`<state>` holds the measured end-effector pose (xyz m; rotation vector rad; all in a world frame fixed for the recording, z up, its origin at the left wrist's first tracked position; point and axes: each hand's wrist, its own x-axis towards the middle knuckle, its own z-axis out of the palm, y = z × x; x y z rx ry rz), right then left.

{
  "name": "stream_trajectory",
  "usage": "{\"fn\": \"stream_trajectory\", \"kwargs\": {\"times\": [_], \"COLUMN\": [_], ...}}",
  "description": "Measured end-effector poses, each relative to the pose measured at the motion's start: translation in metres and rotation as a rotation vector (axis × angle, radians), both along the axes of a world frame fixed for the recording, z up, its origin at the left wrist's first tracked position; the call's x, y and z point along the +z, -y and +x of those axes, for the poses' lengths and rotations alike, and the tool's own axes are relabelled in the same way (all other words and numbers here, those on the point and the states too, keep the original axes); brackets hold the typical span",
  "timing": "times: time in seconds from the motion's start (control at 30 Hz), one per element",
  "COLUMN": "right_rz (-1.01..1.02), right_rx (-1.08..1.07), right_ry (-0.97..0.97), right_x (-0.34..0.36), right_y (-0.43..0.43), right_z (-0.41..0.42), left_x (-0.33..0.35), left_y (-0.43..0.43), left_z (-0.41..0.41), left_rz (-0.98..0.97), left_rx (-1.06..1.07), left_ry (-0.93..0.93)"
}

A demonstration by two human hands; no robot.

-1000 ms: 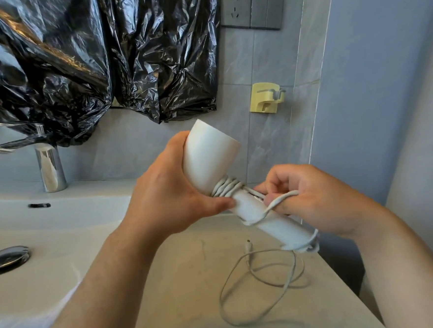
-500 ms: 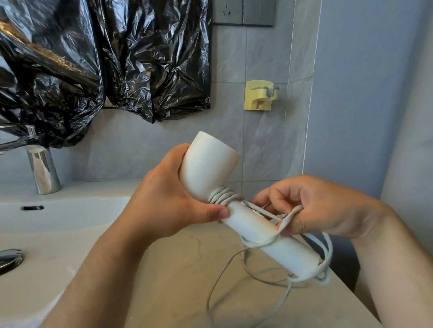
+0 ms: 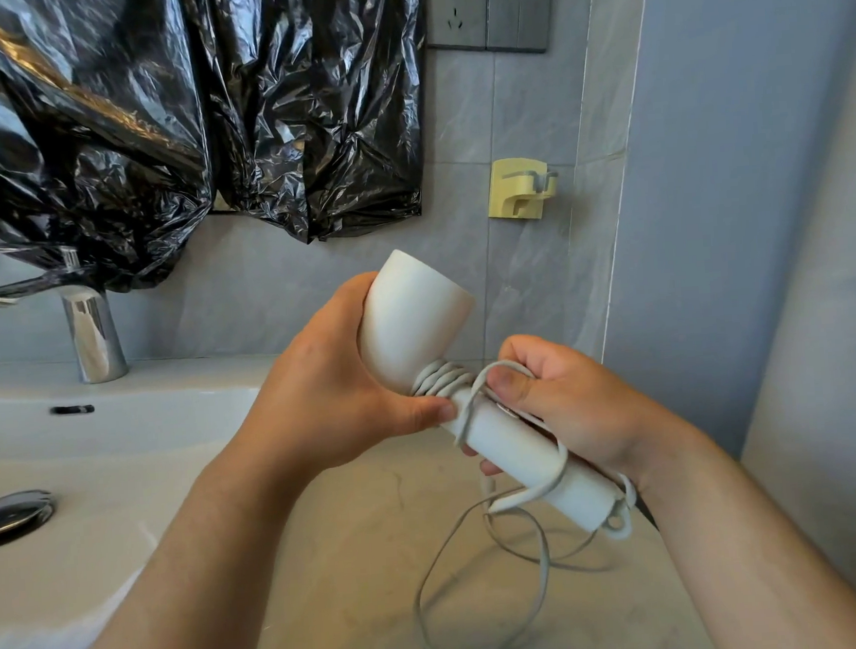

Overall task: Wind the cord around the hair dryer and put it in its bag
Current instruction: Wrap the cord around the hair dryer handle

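Left hand [image 3: 330, 407] grips hair dryer [image 3: 416, 325], right hand [image 3: 563, 406] pinches cord [image 3: 487, 619]; slack loops on worktop [image 3: 331, 559] could snag, loosening coils.

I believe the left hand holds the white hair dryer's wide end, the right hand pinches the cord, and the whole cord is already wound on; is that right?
Not quite. The head view shows only a few turns of the cord round the hair dryer; the rest hangs in loose loops over the countertop. The left hand and right hand are as you say.
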<state>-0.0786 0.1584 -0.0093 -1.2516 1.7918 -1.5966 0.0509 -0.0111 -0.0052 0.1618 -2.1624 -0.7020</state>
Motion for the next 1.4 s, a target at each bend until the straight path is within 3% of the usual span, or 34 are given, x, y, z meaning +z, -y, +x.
{"fn": "stream_trajectory", "kwargs": {"times": [0.23, 0.43, 0.57, 0.73, 1.0, 1.4], "right_rz": [-0.034, -0.043, -0.073, -0.097, -0.142, -0.143], "right_rx": [-0.058, -0.006, -0.097, -0.098, 0.065, -0.005], "right_ry": [0.025, 0.046, -0.074, -0.078, 0.012, 0.065], "right_x": [0.005, 0.005, 0.003, 0.003, 0.003, 0.006], "right_y": [0.000, -0.001, 0.002, -0.001, -0.006, -0.004], "right_z": [0.004, 0.001, -0.006, -0.011, -0.020, -0.016], "left_x": [0.006, 0.003, 0.000, -0.002, -0.004, -0.006], "left_y": [-0.014, -0.010, -0.008, -0.007, -0.002, -0.002], "left_z": [0.003, 0.000, -0.001, -0.004, -0.003, -0.005], "left_rz": [-0.294, -0.318, -0.332, -0.285, -0.018, -0.034], "left_rx": [0.187, 0.187, 0.180, 0.149, 0.031, 0.037], "left_ry": [0.221, 0.163, 0.100, 0.075, 0.050, 0.047]}}
